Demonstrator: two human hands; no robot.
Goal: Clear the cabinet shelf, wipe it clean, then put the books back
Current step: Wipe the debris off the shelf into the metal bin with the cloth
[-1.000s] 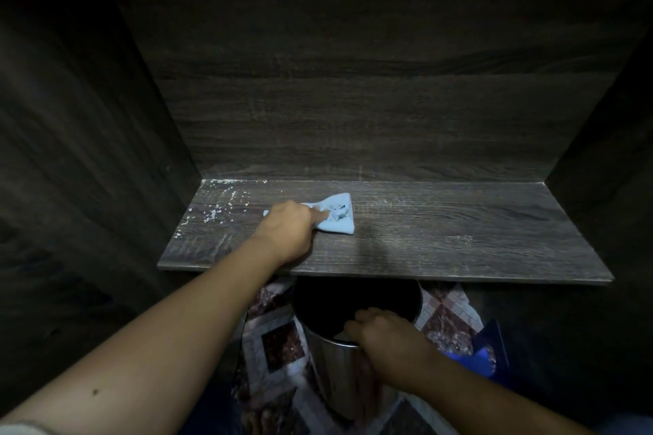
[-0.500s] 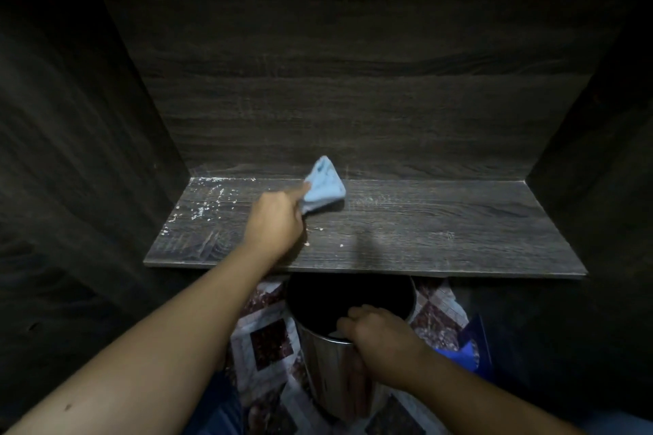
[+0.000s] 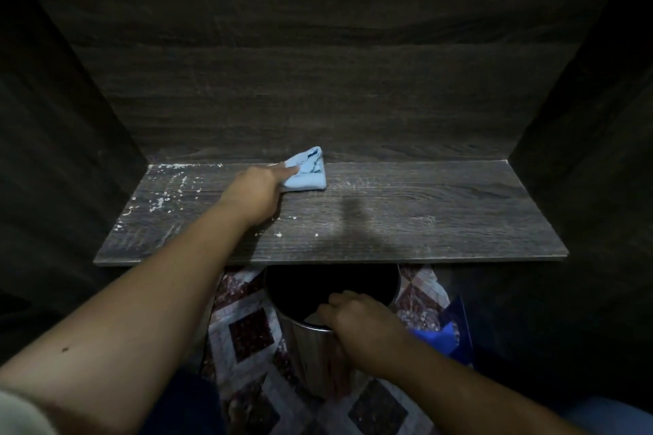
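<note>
One shelf, one cloth, one bin and two hands are in sight here. The shelf is a dark wood-grain board set between the cabinet's two side walls and its back panel. The small blue cloth lies bunched on the shelf, far back and a little left of centre, its far edge right up against the back panel. The left hand is just in front of it and to its left. The fingers point away from the person and grasp the cloth's near corner, so the rest of the cloth sticks out past the fingertips to the right. The left forearm stretches in from the lower left, nearly straight, crossing the shelf's front edge, with the hand low on the board. White specks are scattered thickly over the shelf's left end, and a few more lie near the wrist and mid-board. Below the front edge stands the shiny metal bin, its dark mouth partly tucked under the shelf. The right hand comes in from the lower right, knuckles up, fingers curled over the bin's near rim and gripping it. The bin stands on a patterned floor, and a blue object lies just to its right, too dark to make out.
</note>
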